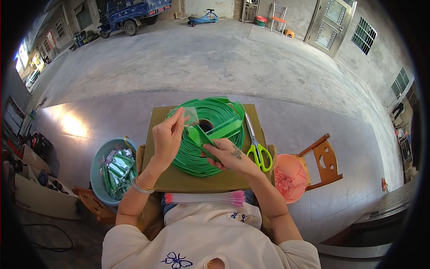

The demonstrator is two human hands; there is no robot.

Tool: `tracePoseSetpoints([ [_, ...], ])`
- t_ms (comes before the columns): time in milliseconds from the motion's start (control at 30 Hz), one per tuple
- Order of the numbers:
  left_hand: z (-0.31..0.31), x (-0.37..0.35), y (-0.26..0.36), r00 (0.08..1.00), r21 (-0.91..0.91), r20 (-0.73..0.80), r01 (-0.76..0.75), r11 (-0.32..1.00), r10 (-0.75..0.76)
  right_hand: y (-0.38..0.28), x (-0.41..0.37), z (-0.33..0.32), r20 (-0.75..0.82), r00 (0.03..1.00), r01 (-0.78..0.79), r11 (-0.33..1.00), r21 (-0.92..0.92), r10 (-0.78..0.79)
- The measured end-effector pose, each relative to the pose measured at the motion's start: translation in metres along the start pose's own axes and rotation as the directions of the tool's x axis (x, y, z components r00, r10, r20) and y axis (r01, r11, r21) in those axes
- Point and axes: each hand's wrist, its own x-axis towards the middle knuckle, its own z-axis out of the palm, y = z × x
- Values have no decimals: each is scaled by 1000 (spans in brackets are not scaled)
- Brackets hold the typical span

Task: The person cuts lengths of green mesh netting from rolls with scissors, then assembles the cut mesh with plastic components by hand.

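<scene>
A large coil of green packaging strip (174, 157) lies flat on a small brown table (156, 117). Over its left side, my left hand (168, 139) pinches a piece of clear film (191, 115) between thumb and fingers. My right hand (225, 154) is closed on a folded length of green dotted strip (197, 136) at the front of the coil. Scissors with lime-green handles (260, 154) rest at the table's right side, blades pointing away. Across my lap lies a bundle of clear thin tubes with pink ends (204, 197).
A blue basin (96, 179) of green-and-silver packets stands at the left. On the right, a pink basin (299, 172) holds pink pieces beside a wooden chair (323, 157). Farther back are a blue three-wheeled truck (134, 10), a blue ride-on toy (204, 19) and a metal-framed chair (278, 18).
</scene>
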Motion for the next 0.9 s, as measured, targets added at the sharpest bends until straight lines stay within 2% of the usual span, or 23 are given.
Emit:
tracePoseSetpoints([
  [33,2,-1,0,1000,-1,-24,-16,1000,16,6,5,1,-39,998,36,996,-83,-40],
  [100,3,-3,5,999,136,-8,-41,990,42,16,15,3,-109,986,98,963,-249,-129],
  [133,4,-4,7,999,204,2,-53,978,54,14,16,6,-116,989,73,989,-126,-88],
  [200,9,-10,3,983,313,3,-173,934,181,9,17,12,-116,993,18,992,126,-4],
  [233,12,-13,0,970,365,10,-230,902,243,12,20,11,-67,998,17,949,314,5],
  [300,22,-17,-7,933,340,-33,-327,882,359,21,29,10,31,999,-12,762,648,-11],
  [333,24,-18,-6,908,329,-57,-375,867,414,20,30,11,43,999,-12,743,669,-22],
  [433,22,-22,5,977,173,3,-210,962,212,20,29,12,93,995,-37,715,698,-39],
  [500,10,-17,6,969,56,235,-87,995,72,19,27,7,153,988,-80,736,672,-33],
  [533,3,-13,4,936,8,351,-15,1000,11,20,25,5,237,971,-132,729,672,-42],
  [600,-1,-8,-3,895,-145,437,-25,989,87,21,22,2,395,916,-235,713,661,-64],
  [633,-3,-5,-6,871,-221,474,-24,975,129,21,21,3,324,945,-180,740,648,-54],
  [733,-18,1,-2,869,-275,494,135,952,19,17,18,8,97,995,-22,844,536,-36],
  [800,-20,2,-2,865,-200,502,121,972,-4,15,18,10,-73,996,67,925,373,-43],
  [900,-19,3,-1,856,-154,515,141,978,-42,4,12,11,86,996,-31,907,419,-5],
])
